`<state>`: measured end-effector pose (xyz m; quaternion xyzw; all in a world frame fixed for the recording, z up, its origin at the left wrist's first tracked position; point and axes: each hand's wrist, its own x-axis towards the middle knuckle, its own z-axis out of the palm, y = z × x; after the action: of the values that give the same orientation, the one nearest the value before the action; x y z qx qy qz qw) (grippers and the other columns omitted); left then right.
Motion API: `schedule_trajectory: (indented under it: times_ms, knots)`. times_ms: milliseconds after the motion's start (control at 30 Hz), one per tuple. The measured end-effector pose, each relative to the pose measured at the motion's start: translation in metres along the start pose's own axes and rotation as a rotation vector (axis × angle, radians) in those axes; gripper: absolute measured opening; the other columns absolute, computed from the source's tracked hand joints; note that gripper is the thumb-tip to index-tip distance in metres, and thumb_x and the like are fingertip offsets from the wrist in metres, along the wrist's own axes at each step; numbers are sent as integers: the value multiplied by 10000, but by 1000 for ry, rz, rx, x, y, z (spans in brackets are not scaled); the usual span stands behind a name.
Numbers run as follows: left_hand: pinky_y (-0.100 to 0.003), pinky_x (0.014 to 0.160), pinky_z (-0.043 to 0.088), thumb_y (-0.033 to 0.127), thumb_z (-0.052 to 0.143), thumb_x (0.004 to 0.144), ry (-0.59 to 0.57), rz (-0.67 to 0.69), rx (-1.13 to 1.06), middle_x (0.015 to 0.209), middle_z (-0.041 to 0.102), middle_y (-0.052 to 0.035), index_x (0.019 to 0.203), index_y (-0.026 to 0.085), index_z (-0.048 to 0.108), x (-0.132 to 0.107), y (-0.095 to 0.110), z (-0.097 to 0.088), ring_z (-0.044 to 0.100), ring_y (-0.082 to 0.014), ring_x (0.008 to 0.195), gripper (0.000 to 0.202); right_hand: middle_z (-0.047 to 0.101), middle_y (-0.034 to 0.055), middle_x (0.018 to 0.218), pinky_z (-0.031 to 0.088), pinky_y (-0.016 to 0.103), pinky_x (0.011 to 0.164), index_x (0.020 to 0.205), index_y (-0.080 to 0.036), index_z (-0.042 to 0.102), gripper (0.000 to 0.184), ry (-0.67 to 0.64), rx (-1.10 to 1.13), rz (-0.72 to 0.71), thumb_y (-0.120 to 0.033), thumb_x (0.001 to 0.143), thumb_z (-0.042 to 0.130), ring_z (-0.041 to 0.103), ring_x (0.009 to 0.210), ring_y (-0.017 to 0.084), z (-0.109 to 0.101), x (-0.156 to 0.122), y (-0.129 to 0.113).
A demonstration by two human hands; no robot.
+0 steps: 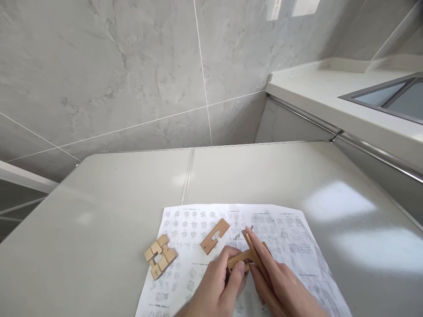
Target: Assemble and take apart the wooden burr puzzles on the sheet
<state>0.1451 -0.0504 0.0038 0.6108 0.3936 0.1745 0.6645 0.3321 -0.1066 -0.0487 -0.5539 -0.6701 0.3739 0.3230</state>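
My left hand [223, 279] pinches a light wooden puzzle piece [240, 256] between thumb and fingers. Against its right end, my right hand [272, 275] grips a darker flat wooden puzzle piece [253, 248], tilted up on edge. The two pieces meet between my hands; fingers hide how they join. Left of them, a flat notched wooden piece [209, 243] with a cut-out lies on the printed instruction sheet [198, 281]. Farther left, a blocky light wooden piece [161, 256] with a gap in its middle rests across the sheet's left edge.
The sheet lies on a pale glossy table [109, 211] with a seam [188, 176] running away from me. A grey tiled wall [139, 79] rises behind. On the right, a white counter [307, 86] with a metal-framed recess [390, 97] stands above the table.
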Motion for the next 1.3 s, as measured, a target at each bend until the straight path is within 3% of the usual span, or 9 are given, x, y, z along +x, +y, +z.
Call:
schedule_trajectory:
  times_ms: [200,367,533,667,800,1067,1233,1300]
  knots:
    - [-299,579,286,633,352,1122,50,-32,100,700,444,43,1080,195,544,0,1,0,357,-136,578,480,770,42,853,492,281,454,1744,-281,5,674,13,-156,-94,-202,1128,266,643,449,206,-2,1,0]
    - [-304,573,263,635,345,1122,13,-12,119,691,396,51,1080,188,575,0,4,-1,330,-135,570,504,755,34,802,481,276,437,1735,-248,-35,677,18,-208,-195,-162,1124,243,657,442,208,-8,5,-7]
    - [-303,568,250,623,402,1112,15,-47,94,681,379,56,1023,200,561,-3,6,-3,311,-132,577,460,759,26,839,511,269,458,1724,-292,-51,753,-22,-182,-213,-90,1074,272,686,476,202,-13,9,-13]
    - [-291,549,246,586,418,1116,-59,-47,115,668,378,61,1016,198,552,-3,10,-7,315,-129,573,423,772,51,927,514,279,471,1717,-310,-37,805,-94,-157,-265,-60,1034,308,698,521,208,-13,8,-14]
    - [-282,530,248,555,398,1128,-84,-59,128,650,372,69,1002,202,530,-3,14,-9,323,-124,558,397,771,61,952,517,283,502,1715,-296,53,760,-96,-131,-280,-58,1040,308,702,557,200,-13,7,-15]
    - [-273,515,252,499,383,1141,-60,-24,182,630,402,73,946,213,499,-4,13,-8,341,-116,535,365,728,-8,762,457,279,468,1705,-239,94,706,-76,-169,-347,-64,1053,301,649,491,191,-15,10,-15]
    - [-270,506,244,526,376,1143,-33,-14,136,613,392,82,991,217,510,-7,11,-10,334,-114,518,369,781,40,894,510,282,502,1693,-264,120,682,-102,-205,-328,-85,1067,324,709,551,196,-19,15,-22]
    - [-263,497,240,565,379,1136,3,-22,54,626,383,84,1013,217,526,-8,12,-14,303,-110,515,397,770,26,852,523,292,505,1697,-251,91,684,-60,-225,-327,-114,1080,354,701,541,200,-21,17,-25]
